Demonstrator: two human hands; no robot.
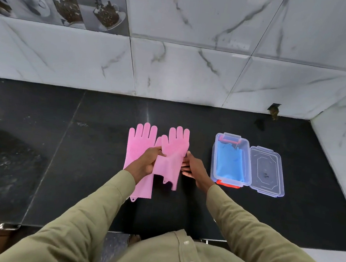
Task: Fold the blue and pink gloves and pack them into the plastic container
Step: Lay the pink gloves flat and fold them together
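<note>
Two pink gloves are on the black counter. One pink glove [139, 146] lies flat, fingers pointing to the wall. The second pink glove [173, 152] is lifted off the counter, its cuff hanging down. My left hand [148, 160] grips its left edge and my right hand [193, 168] holds its right edge. To the right stands the clear plastic container [249, 160] with red clips, and folded blue gloves [229, 162] lie inside it.
The container's clear lid [268, 173] lies flat just right of it. A marble-tiled wall runs along the back and the right side. A dusty patch [0, 155] marks the counter at the left. The counter's front edge is near my body.
</note>
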